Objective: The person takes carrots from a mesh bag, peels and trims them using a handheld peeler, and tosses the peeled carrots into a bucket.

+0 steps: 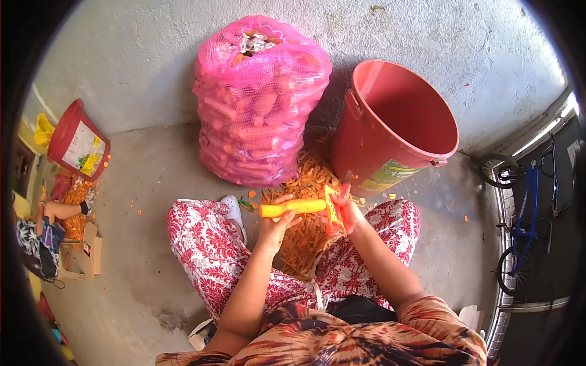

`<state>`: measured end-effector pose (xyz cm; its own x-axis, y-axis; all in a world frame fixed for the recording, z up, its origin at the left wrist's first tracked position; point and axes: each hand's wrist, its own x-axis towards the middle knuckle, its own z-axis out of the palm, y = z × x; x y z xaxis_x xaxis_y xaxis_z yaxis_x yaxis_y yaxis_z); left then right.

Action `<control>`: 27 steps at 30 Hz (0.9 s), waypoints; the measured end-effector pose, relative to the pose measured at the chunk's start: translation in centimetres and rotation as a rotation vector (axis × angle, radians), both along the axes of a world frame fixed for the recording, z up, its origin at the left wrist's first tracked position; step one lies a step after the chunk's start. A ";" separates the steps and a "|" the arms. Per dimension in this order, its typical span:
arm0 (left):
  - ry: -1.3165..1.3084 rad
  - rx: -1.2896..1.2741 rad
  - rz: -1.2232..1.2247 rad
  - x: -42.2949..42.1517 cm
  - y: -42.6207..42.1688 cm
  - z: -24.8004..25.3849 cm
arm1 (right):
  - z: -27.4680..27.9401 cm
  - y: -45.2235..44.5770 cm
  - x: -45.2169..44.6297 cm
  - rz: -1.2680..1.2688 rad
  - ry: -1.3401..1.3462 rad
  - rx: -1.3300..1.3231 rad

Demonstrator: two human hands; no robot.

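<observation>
My left hand grips a peeled carrot, my right hand an orange-red peeler, above peelings on the grey concrete floor, before a rough plastered wall.

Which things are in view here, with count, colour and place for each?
Carrot: one, yellowish, in left hand
Peeler: one, orange, in right hand
Peelings: uncounted, orange, on floor, centre and far left
Net sack: one, pink, carrot-filled, by wall
Large bucket: one, red, right of sack
Small bucket: one, red, far left
Unclear object: one, yellow, beside small bucket
Cardboard box: one, brown, far left
Bicycle: one, blue, far right
Other person: one, dark clothing, left edge
Legs: two, patterned red-white trousers, foreground
Shoe: one, white, beside left leg
Hands: two, bare, centre
</observation>
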<state>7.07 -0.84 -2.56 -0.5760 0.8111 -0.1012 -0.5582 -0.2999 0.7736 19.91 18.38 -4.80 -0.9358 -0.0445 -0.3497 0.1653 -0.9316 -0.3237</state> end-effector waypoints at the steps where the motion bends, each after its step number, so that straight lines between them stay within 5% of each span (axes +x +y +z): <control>1: -0.024 0.065 -0.030 -0.1 -0.1 0.3 | 2.8 -1.4 -0.8 -0.214 -0.218 0.155; 7: -0.307 0.233 -0.368 -0.8 -0.8 2.6 | 2.2 -0.6 -0.5 -0.271 -0.017 0.023; 14: 0.140 -0.226 -0.591 -0.8 -1.0 1.2 | 4.3 -0.8 -0.7 -0.494 -0.159 0.163; 19: 0.397 -0.418 -0.525 0.6 0.0 -0.2 | 4.4 -2.7 -0.9 -0.367 -0.180 0.251; 23: 0.616 -0.509 -0.354 0.4 -0.2 -0.2 | 4.7 -2.8 -1.1 -0.484 -0.294 0.561; 26: 0.642 -0.607 -0.179 0.0 -0.2 -0.1 | 6.0 -3.0 -0.2 -0.132 -0.495 1.467; 27: 0.686 -0.656 -0.143 -0.3 -0.2 -0.1 | 4.3 -2.7 0.2 -0.054 -0.427 1.527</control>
<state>6.77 -1.06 -2.66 -0.5789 0.7800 -0.2375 0.0808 0.3447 0.9352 20.07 15.71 -0.50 -0.7501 0.6086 -0.2587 0.4642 0.2058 -0.8615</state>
